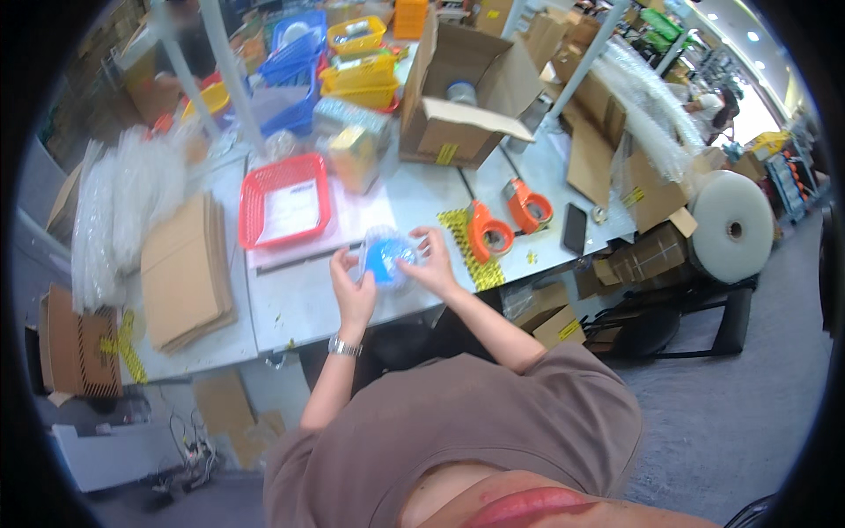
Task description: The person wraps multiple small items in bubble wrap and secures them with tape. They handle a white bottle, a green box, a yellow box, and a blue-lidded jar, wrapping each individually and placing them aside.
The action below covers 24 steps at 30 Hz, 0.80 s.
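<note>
One blue packet [384,259], two tape dispensers [480,222] [518,209]

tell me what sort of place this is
Most likely a packing area in a warehouse or workshop: a stack of flattened brown cardboard, an open brown cardboard box and a large, round white roll of what looks like wrapping material point to it.

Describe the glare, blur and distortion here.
Head view: round black border, pale posts splaying outward; head view: bright ceiling light at upper right, glints on the bubble wrap; head view: the clear-wrapped blue item between the fingers looks soft, fine detail lost.
</note>
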{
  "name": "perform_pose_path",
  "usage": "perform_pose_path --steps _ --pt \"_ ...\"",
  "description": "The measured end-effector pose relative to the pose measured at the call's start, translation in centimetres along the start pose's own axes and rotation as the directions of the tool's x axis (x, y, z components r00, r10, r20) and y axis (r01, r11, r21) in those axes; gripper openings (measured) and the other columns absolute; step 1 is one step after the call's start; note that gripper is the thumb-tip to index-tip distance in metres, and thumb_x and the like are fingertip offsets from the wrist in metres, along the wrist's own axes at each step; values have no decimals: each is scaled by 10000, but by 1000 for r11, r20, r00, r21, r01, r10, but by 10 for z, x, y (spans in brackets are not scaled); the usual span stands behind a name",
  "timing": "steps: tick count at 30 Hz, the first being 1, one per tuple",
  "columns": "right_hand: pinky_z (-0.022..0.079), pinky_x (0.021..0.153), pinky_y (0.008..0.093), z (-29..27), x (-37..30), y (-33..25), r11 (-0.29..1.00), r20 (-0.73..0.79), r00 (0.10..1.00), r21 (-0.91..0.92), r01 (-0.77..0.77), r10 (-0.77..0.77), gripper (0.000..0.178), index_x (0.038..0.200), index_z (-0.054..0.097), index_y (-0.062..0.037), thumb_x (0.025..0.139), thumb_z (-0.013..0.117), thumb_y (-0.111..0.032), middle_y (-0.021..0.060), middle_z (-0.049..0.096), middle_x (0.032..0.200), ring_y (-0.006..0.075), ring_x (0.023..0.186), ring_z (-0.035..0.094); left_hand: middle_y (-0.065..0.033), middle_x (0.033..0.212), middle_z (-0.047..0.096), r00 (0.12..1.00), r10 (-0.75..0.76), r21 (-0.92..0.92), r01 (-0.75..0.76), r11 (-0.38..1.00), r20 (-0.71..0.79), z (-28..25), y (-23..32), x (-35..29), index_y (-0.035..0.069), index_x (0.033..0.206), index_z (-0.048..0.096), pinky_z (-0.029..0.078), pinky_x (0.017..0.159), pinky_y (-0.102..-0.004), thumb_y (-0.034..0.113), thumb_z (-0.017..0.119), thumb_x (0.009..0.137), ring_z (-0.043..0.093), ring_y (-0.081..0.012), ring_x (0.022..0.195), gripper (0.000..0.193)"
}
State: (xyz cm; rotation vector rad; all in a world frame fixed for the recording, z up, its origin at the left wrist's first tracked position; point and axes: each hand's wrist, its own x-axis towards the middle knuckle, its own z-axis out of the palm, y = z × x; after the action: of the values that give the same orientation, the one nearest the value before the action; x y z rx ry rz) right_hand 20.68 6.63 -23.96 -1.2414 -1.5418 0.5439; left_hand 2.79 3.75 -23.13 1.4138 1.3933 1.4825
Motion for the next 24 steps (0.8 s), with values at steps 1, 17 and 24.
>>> perform_pose_path --steps 1,17,24 --pt "464 728 308 -1 3 -3 1000 13 1000 3 29 -29 465 1031 570 -42 662 804 -203 86 553 1002 195 825 526 -168 1225 528 998 -39 -53 42 998 50 1 3 0 -19 1356 389 448 962 -388 69 605 828 518 -270 1116 578" --pt "420 901 368 -30 -14 -14 962 308 915 11 271 -261 310 990 695 -77 753 804 -245 104 537 1006 260 1015 524 -89 1061 659 838 428 173 -503 847 338 -16 -18 16 43 1054 656 412 935 -402 209 667 876 547 -299 1055 243" --pt "414 877 348 -1 -13 8 996 38 999 84 -24 21 363 1030 668 -56 752 810 -242 52 514 952 215 965 495 -26 912 664 845 415 396 -527 752 337 2 -6 29 70 938 645 386 786 -372 231 671 863 555 -237 909 180"
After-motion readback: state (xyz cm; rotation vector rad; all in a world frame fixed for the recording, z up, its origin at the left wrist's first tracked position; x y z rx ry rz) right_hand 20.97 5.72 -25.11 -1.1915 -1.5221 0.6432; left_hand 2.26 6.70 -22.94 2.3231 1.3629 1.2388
